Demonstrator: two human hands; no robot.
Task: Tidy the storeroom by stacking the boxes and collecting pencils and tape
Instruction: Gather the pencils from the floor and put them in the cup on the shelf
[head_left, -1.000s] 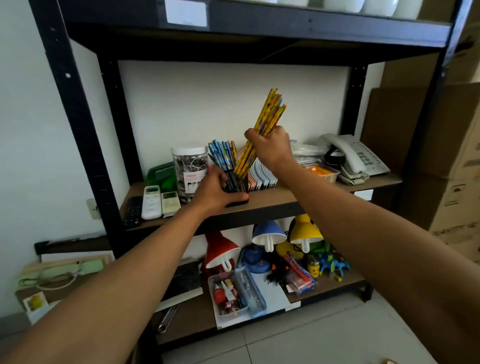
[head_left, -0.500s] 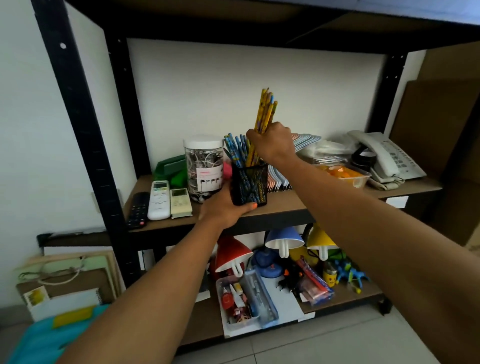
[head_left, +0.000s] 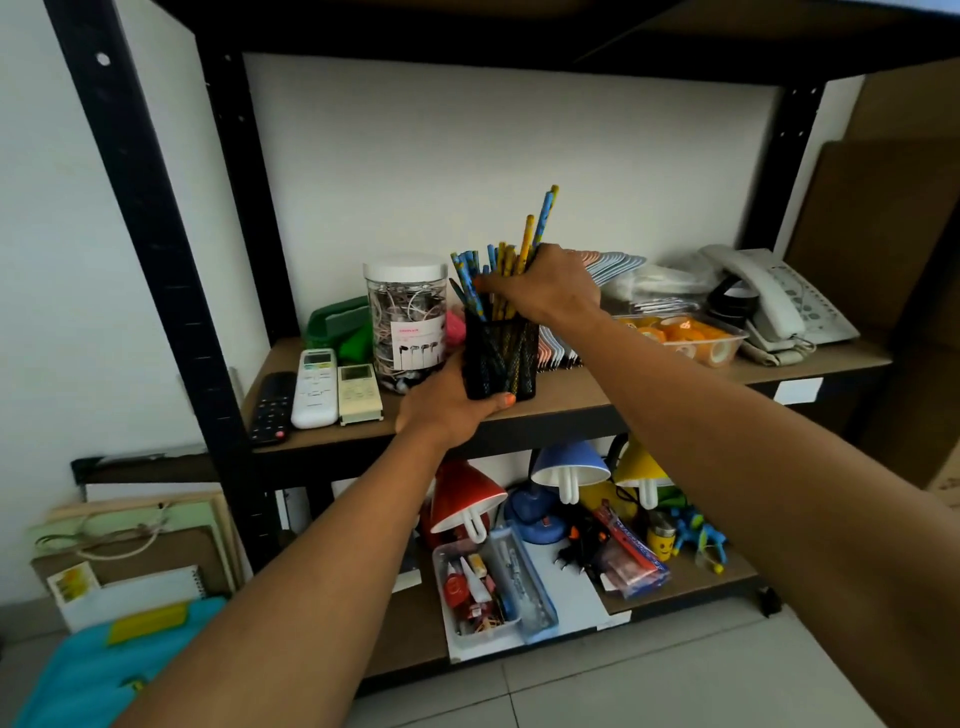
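Observation:
A black mesh pencil cup (head_left: 511, 358) stands at the front of the middle shelf (head_left: 566, 392). My left hand (head_left: 447, 408) grips its base from the left, thumb across the front. Yellow and blue pencils (head_left: 522, 249) stand in the cup. My right hand (head_left: 543, 283) is over the cup's mouth, fingers curled round the bundle of pencils. A clear tub of orange tape rolls (head_left: 685, 335) sits to the right on the same shelf. Black tape rolls (head_left: 730, 304) lie behind it.
A clear jar of earphones (head_left: 408, 319), three remotes (head_left: 314, 387) and a green object are left of the cup. Notebooks (head_left: 561, 348) and a telephone (head_left: 779, 296) sit to the right. Desk lamps (head_left: 569, 467) and a stationery tray (head_left: 488, 587) fill the lower shelf. Cardboard boxes (head_left: 893, 218) stand at right.
My right hand has lowered the bundle of yellow pencils into the cup, so they now stand deep among the blue ones. My left hand has stayed on the cup.

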